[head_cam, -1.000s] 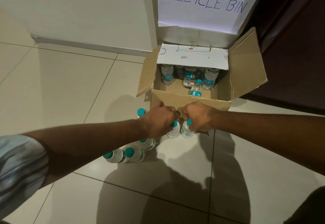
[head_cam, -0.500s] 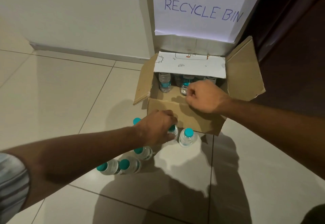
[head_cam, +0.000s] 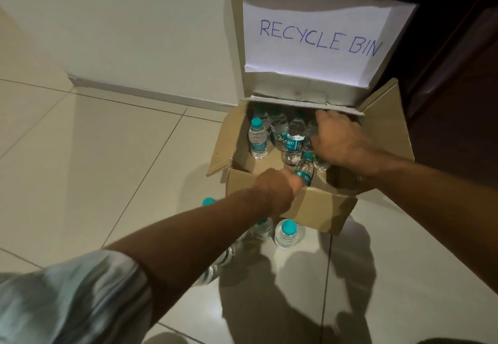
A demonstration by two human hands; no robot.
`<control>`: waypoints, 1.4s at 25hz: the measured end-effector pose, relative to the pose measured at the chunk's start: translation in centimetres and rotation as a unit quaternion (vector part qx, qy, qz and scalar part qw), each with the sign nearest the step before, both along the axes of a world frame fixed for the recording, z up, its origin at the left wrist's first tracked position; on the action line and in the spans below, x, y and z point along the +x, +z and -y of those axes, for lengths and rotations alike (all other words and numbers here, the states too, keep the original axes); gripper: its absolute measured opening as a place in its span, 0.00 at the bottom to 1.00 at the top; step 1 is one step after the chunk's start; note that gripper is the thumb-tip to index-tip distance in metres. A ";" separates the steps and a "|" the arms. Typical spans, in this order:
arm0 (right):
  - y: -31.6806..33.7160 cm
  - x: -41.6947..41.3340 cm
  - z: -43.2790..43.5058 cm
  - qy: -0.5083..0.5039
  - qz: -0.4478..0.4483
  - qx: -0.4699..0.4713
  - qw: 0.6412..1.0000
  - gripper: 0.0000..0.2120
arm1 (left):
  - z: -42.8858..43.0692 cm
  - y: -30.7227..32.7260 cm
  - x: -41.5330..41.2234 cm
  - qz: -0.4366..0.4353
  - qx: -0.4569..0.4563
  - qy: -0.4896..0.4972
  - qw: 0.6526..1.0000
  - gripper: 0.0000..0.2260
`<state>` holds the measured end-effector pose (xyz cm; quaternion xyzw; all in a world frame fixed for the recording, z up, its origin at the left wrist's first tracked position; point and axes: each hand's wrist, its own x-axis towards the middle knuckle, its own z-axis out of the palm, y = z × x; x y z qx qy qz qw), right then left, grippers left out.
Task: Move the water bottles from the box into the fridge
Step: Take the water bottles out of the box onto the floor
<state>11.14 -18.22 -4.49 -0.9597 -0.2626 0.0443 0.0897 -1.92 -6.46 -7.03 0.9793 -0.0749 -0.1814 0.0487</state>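
The open cardboard box (head_cam: 320, 208) stands on the floor with several clear water bottles with teal caps inside, such as one at the left (head_cam: 258, 138) and one in the middle (head_cam: 295, 141). My right hand (head_cam: 336, 138) reaches into the box from the right, fingers stretched down among the bottles. My left hand (head_cam: 275, 190) hovers at the box's front wall with curled fingers beside a tilted small bottle (head_cam: 304, 169); its grip is hidden. More bottles stand on the floor in front of the box, one beside the left arm (head_cam: 287, 233). No fridge is in view.
A tall box labelled RECYCLE BIN (head_cam: 315, 38), lined with a black bag, stands right behind the cardboard box. A white wall runs along the left and a dark surface (head_cam: 458, 101) rises at the right. Tiled floor (head_cam: 94, 168) spreads to the left.
My left hand has left the floor bottles and risen to the box's front edge. My right hand has gone deeper into the box. The camera has moved closer.
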 end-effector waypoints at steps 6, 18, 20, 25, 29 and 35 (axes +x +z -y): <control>0.9 3.9 -0.2 -0.048 -0.008 -0.017 0.999 0.22 | -0.3 -0.8 0.6 -0.003 0.003 0.006 1.000 0.18; 0.0 4.7 0.6 -0.022 -0.075 -0.047 0.996 0.15 | -0.7 0.0 1.2 -0.070 -0.094 0.053 0.992 0.14; -0.6 3.6 1.2 -0.016 -0.078 -0.062 0.995 0.16 | -0.8 -0.6 2.8 -0.061 -0.141 0.143 0.978 0.09; -1.2 2.2 1.6 -0.001 -0.089 -0.098 0.991 0.17 | 1.2 -3.3 6.6 -0.076 -0.135 0.225 0.962 0.16; -1.3 1.2 1.5 0.013 -0.083 -0.141 0.986 0.17 | 3.5 -4.9 8.7 -0.163 -0.105 0.201 0.960 0.17; -2.5 0.2 1.9 0.023 -0.079 -0.130 0.988 0.18 | 5.0 -8.2 9.5 -0.103 -0.099 0.294 0.945 0.22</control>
